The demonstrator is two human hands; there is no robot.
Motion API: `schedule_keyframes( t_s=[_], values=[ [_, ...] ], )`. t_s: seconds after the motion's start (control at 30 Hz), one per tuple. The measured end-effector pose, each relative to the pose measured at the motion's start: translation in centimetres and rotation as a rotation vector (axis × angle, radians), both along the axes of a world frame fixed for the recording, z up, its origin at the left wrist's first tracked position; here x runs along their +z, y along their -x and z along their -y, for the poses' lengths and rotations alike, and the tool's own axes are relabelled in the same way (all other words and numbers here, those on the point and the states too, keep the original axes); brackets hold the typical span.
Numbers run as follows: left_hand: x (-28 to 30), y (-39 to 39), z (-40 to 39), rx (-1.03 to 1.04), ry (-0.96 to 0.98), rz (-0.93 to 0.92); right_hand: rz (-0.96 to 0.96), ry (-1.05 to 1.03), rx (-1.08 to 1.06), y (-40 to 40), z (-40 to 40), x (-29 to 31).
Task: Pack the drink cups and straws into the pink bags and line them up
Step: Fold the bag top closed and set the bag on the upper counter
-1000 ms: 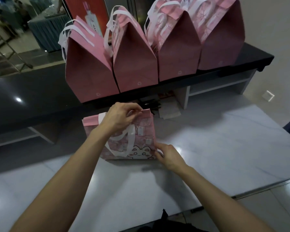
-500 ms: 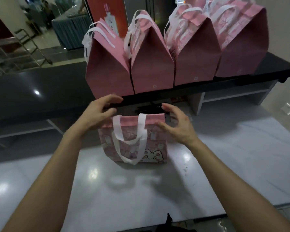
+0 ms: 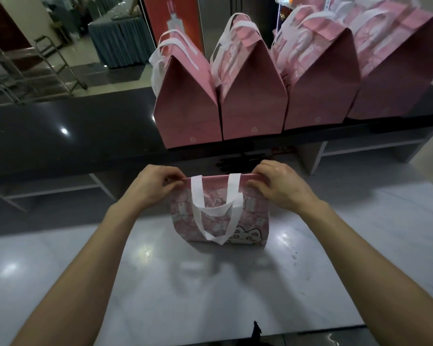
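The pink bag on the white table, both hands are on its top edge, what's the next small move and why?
Probably pull the top edge apart to open it. The left hand and right hand pinch the two top corners of the pink bag, which looks flat and closed, its white handle hanging down the front. No cups or straws are in view yet.

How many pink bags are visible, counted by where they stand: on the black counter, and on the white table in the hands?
On the black counter: 4 pink bags
On the white table, held by the left hand and right hand: 1 pink bag
Total: 5
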State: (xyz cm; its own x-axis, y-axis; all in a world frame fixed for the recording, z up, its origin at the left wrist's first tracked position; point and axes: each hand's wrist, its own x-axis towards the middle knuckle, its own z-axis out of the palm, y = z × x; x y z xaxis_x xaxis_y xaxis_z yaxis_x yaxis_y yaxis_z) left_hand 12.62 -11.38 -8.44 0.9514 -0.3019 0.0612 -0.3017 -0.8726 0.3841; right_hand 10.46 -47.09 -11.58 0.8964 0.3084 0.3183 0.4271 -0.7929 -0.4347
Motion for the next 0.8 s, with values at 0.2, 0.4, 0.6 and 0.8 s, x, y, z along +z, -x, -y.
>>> schedule_keyframes(
  t_s=[0.2,0.4,0.6,0.8],
  values=[
    [0.2,-0.9,-1.2,-0.023,-0.016,-0.082,-0.014,-0.001,-0.033,0.1,0.1,-0.7],
    [-1.4,-1.6,-0.3,0.189,0.000,0.214,-0.148,-0.239,0.018,1.8,-0.7,-1.6],
    [-4.6,1.8,-0.7,0.366,0.369,-0.116,-0.618,-0.492,-0.069,4.3,-0.1,-5.8],
    [-7.2,7.8,-1.3,0.337,0.720,-0.292,-0.612,-0.373,0.139,7.4,-1.6,-9.0]
  ],
)
